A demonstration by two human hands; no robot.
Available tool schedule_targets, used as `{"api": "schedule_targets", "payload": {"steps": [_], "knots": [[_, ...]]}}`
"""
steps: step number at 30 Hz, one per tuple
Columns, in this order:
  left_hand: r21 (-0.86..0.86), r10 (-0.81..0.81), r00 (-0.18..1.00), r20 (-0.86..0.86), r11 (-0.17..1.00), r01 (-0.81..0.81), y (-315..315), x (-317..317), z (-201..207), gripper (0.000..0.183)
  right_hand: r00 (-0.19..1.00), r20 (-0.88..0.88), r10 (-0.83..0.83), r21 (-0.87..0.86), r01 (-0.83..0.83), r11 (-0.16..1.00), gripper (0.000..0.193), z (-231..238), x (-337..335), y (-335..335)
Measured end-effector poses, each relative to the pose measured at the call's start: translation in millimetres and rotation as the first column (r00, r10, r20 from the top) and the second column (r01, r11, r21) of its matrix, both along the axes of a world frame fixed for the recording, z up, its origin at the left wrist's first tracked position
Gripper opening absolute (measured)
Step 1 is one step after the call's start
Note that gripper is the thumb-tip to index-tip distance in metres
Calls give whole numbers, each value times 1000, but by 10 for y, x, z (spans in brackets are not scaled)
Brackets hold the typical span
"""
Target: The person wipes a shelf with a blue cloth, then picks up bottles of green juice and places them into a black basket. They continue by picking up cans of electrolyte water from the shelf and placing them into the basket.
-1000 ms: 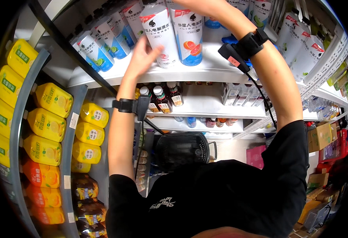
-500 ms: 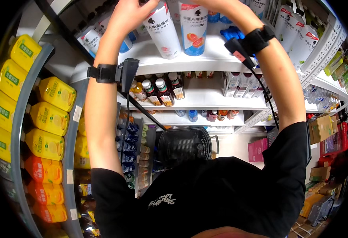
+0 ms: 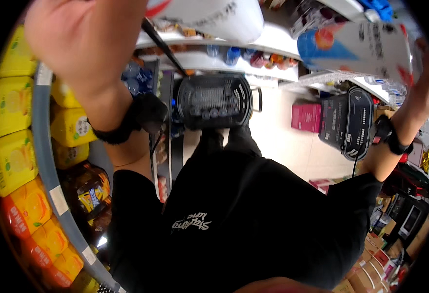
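My left hand [image 3: 77, 44] is very close at the upper left, its fingers cut off by the top edge. From that hand a large white bottle [image 3: 214, 17] with a red band sticks out sideways, gripped at its neck end. My right hand [image 3: 427, 85], at the far right, is closed on the cap end of a white and blue drink bottle [image 3: 356, 49] with a grapefruit picture. This bottle lies tilted on its side in the air, base toward the middle. Both bottles are smeared by motion.
A black basket [image 3: 246, 100] with several bottles inside stands on the floor before my feet. Farther right are a pink box [image 3: 306, 117] and another dark basket [image 3: 324, 122]. Yellow juice jugs [image 3: 11, 107] line the left shelf [image 3: 58, 200]. Cartons [image 3: 371, 273] are piled at lower right.
Both bottles have left the white shelf, carried by my hands. The right hand has swung out to the right, while the left has come closer and moved left. My view has turned further down.
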State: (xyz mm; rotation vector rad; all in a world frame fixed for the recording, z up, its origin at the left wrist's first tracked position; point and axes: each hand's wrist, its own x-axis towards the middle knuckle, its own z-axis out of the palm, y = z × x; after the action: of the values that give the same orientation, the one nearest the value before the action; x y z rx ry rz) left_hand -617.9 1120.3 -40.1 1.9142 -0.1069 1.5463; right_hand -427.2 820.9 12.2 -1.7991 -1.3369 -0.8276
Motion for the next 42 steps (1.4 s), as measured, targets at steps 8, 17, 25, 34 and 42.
{"api": "schedule_targets", "payload": {"steps": [8, 17, 25, 34, 42], "knots": [[-104, 45, 728, -684, 982, -159, -294, -396, -2077, 36, 804, -592, -64, -466, -276, 841, 24, -2196, -430, 257], [-204, -124, 278, -953, 938, -280, -298, -492, -5157, 36, 513, -773, -374, -600, -396, 696, 35, -5430, -407, 531], [-62, -53, 111, -992, 995, -77, -295, -155, -7464, 33, 603, -737, -306, -648, -500, 575, 36, -7983, -472, 838], [-120, -74, -177, -981, 956, 269, -599, 164, -8891, 37, 690, -544, -478, -836, -496, 235, 32, -9441, -662, 895], [-213, -124, -375, -919, 955, 206, -585, 275, -9240, 42, 627, -508, -590, -820, -563, 108, 26, -9526, -627, 868]]}}
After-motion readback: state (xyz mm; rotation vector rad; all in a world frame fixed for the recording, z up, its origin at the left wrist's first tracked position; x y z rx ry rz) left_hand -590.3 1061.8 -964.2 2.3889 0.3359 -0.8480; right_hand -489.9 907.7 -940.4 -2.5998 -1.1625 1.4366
